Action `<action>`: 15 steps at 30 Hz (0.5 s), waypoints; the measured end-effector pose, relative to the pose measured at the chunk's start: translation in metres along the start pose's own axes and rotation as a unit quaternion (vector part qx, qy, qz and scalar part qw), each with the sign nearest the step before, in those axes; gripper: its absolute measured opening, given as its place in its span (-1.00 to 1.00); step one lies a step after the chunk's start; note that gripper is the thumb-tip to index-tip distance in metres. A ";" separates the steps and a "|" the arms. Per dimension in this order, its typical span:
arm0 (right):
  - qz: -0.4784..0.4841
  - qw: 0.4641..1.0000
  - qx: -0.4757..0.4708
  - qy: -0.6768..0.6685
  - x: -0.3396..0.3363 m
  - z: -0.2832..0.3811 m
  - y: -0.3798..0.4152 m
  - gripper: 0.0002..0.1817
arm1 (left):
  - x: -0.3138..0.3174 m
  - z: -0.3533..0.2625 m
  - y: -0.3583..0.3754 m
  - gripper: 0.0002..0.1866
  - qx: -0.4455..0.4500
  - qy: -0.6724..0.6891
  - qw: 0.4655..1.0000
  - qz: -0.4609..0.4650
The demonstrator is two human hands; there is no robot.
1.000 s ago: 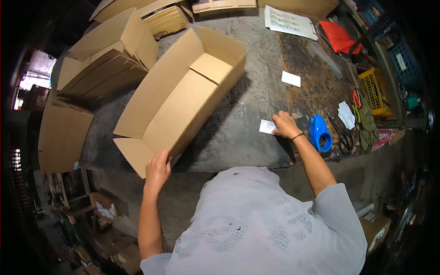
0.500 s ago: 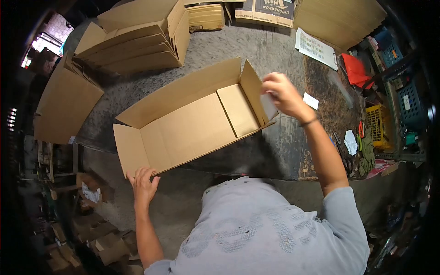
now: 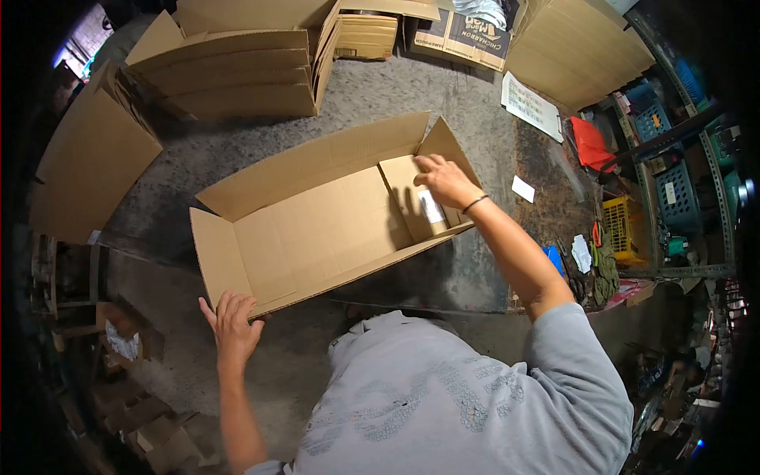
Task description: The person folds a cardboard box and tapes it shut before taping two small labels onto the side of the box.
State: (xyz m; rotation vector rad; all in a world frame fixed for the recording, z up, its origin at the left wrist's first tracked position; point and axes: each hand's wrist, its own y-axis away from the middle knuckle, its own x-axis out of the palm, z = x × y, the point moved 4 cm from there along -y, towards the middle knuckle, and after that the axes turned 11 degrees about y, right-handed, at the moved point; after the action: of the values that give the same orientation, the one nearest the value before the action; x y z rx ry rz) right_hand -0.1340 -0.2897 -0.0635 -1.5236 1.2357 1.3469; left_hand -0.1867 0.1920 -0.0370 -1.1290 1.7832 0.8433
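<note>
A long, shallow open cardboard box (image 3: 309,229) lies at a slant on the dark worktable. My left hand (image 3: 234,326) is at its near left corner, fingers spread against the outer edge. Over the right end of the box is my right hand (image 3: 445,182), its fingers apart and slightly bent, above an inner cardboard piece (image 3: 402,176). Below that palm shows a small whitish, shiny patch (image 3: 431,206) on the cardboard; I cannot make out what it is. Nothing is visibly gripped by either hand.
Folded cardboard boxes (image 3: 237,75) stand at the back left, with a cardboard sheet (image 3: 95,166) beside them. A clipboard (image 3: 529,107), red pouch (image 3: 590,144) and white card (image 3: 523,188) lie to the right. Shelving with blue baskets (image 3: 677,194) and a yellow crate (image 3: 621,229) borders the table.
My right hand has moved from outside the box's right end to over its inside, with the whitish patch now inside too. My left hand stays at the near left corner, fingers more spread.
</note>
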 end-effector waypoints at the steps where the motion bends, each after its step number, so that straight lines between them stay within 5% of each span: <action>1: -0.034 0.999 0.014 -0.021 -0.013 -0.005 0.007 -0.68 | -0.001 0.002 0.000 -0.60 0.002 0.004 1.000 0.002; 9: -0.022 0.986 0.088 -0.143 -0.057 0.001 0.107 -0.58 | 0.001 0.009 -0.003 -0.68 0.061 0.011 0.998 0.021; 15: -0.053 0.990 0.126 -0.031 -0.040 0.010 0.137 -0.45 | 0.004 0.011 -0.002 -0.72 0.077 0.025 0.997 -0.001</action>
State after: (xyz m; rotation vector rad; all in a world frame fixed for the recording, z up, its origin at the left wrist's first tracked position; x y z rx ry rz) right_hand -0.2682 -0.3089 -0.0174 -1.3392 1.2185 1.1151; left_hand -0.1832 0.1990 -0.0457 -1.0581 1.8540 0.6697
